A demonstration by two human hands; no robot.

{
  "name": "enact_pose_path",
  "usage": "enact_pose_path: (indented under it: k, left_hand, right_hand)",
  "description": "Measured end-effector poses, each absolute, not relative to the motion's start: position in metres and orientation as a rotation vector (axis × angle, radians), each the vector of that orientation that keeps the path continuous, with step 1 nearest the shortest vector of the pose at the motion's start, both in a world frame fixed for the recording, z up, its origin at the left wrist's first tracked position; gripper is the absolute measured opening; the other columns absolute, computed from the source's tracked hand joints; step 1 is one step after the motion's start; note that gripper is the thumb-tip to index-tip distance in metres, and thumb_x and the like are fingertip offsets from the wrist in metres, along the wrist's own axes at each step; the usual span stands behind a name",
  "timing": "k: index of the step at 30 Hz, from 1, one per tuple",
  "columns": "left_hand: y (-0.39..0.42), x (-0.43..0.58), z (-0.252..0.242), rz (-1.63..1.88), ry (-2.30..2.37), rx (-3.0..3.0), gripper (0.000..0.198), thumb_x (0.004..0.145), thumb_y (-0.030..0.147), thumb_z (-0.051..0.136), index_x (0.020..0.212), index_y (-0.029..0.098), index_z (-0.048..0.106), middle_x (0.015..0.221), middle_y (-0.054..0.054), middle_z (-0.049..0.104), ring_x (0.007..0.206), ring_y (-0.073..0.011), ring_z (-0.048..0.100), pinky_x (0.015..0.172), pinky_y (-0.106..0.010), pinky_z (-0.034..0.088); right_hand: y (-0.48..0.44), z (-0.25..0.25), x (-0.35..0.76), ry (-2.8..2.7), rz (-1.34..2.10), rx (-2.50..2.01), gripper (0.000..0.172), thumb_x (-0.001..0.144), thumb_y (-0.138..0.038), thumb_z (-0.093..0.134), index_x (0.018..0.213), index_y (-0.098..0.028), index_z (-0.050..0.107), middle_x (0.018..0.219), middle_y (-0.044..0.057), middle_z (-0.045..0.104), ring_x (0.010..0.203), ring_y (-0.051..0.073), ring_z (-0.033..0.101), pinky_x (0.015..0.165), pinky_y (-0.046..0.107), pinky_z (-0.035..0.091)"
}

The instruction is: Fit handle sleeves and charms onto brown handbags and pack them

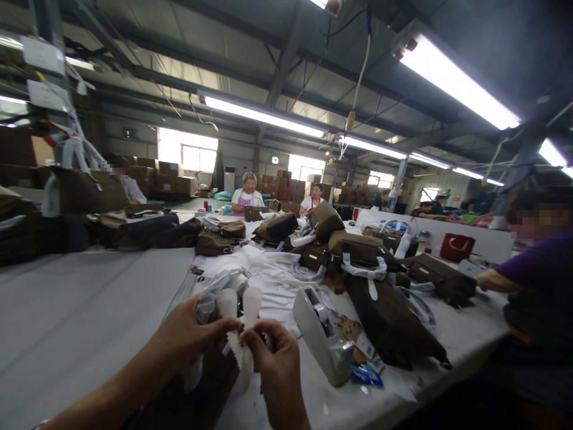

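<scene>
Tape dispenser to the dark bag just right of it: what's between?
Head view: a brown patterned piece, a whitish label and, nearer the camera, a blue packet lie between the tape dispenser and dark bag.

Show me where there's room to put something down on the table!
Biggest bare patch: the white tabletop between the row of dark bags and the left arm. Crowded: the middle and right, with white strips, the tape dispenser and heaped bags.
</scene>
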State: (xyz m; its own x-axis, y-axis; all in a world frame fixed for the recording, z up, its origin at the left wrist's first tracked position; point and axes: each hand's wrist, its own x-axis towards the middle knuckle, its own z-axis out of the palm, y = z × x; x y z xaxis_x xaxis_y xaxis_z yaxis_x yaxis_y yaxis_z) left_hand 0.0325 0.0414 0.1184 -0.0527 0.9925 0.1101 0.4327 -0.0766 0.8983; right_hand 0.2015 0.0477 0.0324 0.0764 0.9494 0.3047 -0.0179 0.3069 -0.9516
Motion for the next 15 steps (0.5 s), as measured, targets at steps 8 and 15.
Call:
enact_pose_path:
  k: [8,15]
  left_hand:
    - [0.040,0.031,0.123,1.110,1.518,1.379,0.052,0.057,0.063,0.083,0.072,0.018,0.061,0.048,0.004,0.057,0.046,-0.0123,0.047,0.048,-0.022,0.033]
    - [0.043,0.030,0.119,1.096,1.539,1.532,0.047,0.061,0.061,0.082,0.074,0.020,0.063,0.048,0.003,0.060,0.047,-0.0175,0.055,0.048,-0.025,0.039]
  right_hand:
    - [0.112,0.056,0.259,-1.565,0.429,-1.531,0.056,0.069,-0.022,0.085,0.124,-0.016,0.074,0.140,0.024,0.063,0.132,0.045,0.056,0.109,0.057,0.043]
    - [0.047,0.046,0.204,-1.543,1.023,-0.820,0.040,0.096,-0.056,0.061,0.118,-0.024,0.071,0.091,0.008,0.078,0.080,0.024,0.074,0.071,0.033,0.057]
